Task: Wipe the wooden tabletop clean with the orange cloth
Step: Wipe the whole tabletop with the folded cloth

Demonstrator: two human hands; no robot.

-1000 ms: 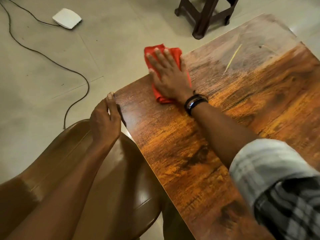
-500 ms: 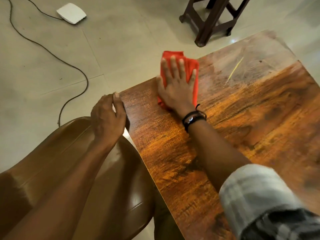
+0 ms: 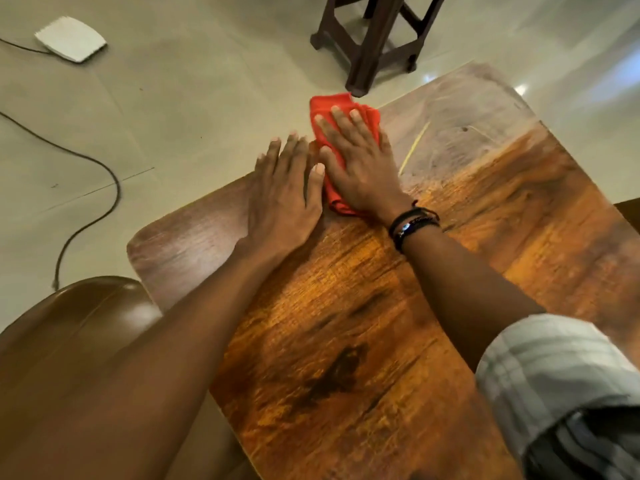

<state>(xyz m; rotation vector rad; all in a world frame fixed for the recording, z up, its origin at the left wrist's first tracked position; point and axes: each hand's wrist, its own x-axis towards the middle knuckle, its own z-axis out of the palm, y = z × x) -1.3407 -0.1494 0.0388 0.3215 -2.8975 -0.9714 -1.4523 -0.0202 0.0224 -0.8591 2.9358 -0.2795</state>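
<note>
Wooden tabletop (image 3: 363,323) fills most of the view, warm orange grain, with a pale dusty or hazy patch toward the far right corner. Brown chair (image 3: 79,327) sits at the near left, beside the table's left edge. Dark wooden stool (image 3: 374,39) stands on the tiled floor just past the table's far edge. A black cable (image 3: 104,174) runs over the floor at left, and a white flat device (image 3: 71,39) lies further back.

Right hand (image 3: 360,164) lies flat, fingers spread, palm pressing down on the orange cloth (image 3: 329,109); it pins the cloth, not a closed grasp. Cloth is bunched at the far left edge of the table, its far end poking over the edge. Left hand (image 3: 284,199) is flat and open on the wood just beside the cloth, thumb touching or nearly touching it, holding nothing. Black bracelets (image 3: 412,223) on the right wrist. A thin yellowish streak (image 3: 414,145) lies on the table to the right of the cloth.

Step in hand, judged: mid-wipe along the far left edge. Next move likely calls for sweeping right across the hazy far part, keeping pressure even.

Hidden: most of the cloth under the palm; table's near and right edges cut off; the streak may be a scratch or debris, can't tell. Frame slightly blurred.
</note>
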